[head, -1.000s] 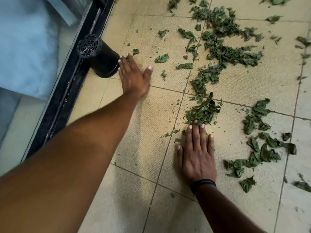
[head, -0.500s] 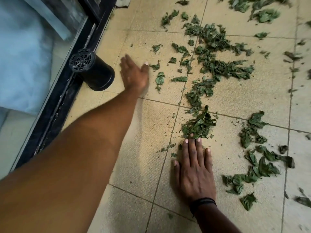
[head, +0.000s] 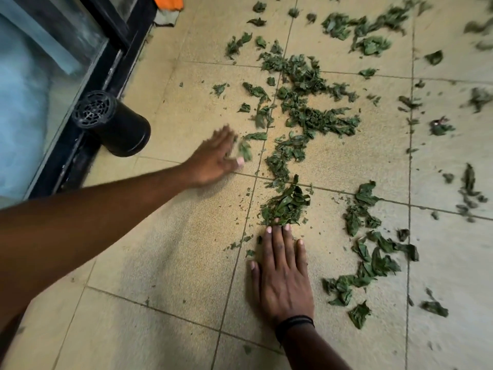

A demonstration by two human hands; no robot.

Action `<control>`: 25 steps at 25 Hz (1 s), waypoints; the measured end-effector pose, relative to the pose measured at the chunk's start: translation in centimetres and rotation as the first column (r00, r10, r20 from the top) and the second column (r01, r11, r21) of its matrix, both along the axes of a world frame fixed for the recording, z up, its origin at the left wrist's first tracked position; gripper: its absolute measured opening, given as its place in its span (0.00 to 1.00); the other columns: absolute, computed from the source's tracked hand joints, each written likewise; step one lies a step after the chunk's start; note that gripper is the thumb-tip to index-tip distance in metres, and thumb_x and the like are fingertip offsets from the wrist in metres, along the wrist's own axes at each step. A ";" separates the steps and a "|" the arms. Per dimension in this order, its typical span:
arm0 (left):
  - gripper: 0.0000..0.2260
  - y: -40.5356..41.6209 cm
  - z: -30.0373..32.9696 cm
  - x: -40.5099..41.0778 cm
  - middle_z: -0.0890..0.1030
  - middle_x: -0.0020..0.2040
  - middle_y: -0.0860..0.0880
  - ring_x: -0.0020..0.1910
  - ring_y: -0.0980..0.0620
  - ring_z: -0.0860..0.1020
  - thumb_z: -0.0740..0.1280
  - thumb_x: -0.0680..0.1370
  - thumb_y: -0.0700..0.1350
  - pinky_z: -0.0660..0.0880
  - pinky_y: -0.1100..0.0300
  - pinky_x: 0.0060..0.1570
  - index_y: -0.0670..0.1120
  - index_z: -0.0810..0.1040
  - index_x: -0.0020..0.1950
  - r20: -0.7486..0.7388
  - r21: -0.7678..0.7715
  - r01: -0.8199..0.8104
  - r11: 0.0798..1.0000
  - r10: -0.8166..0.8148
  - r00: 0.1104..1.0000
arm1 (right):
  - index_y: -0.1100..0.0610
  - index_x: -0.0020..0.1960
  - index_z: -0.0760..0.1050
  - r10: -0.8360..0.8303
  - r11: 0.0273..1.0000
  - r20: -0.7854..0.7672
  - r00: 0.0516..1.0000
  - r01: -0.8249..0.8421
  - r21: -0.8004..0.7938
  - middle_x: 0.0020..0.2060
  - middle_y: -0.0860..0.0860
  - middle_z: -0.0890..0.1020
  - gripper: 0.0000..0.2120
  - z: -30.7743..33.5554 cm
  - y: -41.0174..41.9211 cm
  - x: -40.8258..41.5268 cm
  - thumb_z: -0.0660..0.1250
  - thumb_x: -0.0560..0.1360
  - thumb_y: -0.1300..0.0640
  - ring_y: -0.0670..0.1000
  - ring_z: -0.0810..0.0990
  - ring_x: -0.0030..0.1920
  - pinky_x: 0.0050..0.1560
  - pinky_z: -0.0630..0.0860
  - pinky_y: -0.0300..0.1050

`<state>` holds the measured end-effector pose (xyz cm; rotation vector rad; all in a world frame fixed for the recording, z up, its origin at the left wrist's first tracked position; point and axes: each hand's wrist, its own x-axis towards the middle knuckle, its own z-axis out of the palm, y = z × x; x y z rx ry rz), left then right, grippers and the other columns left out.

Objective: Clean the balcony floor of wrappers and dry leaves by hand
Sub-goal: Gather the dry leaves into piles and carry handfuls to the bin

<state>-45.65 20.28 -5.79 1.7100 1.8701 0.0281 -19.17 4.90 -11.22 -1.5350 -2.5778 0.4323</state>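
Note:
Green dry leaves lie scattered over the beige tiled floor (head: 170, 257). A small heap of leaves (head: 285, 204) sits just ahead of my right hand (head: 282, 276), which lies flat on the tile, fingers straight, fingertips touching the heap. My left hand (head: 216, 156) is blurred, fingers straight, low over the floor and pushing a few loose leaves (head: 245, 150). A long band of leaves (head: 306, 113) runs away from the heap. More leaves (head: 373, 257) lie to the right of my right hand.
A black cylindrical vent-topped pot (head: 112, 121) lies by the dark sliding-door frame (head: 88, 145) on the left. Something orange (head: 168, 1) shows at the top edge beside the frame. Scattered leaves (head: 362, 28) continue toward the far right.
My left hand swept rightward from beside the black pot, pushing loose leaves toward the band. The right hand stayed flat behind the heap. The view tilted a little.

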 end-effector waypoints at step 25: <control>0.71 -6.5 2.1 3.6 0.37 0.79 0.31 0.79 0.30 0.41 0.86 0.57 0.50 0.63 0.38 0.73 0.35 0.37 0.79 -0.430 -0.316 -0.285 0.905 0.131 0.893 | 0.53 0.76 0.66 0.610 0.785 -0.048 0.791 -0.611 -0.099 0.77 0.56 0.65 0.25 2.0 -2.4 -3.9 0.58 0.81 0.46 0.60 0.60 0.78 0.77 0.58 0.62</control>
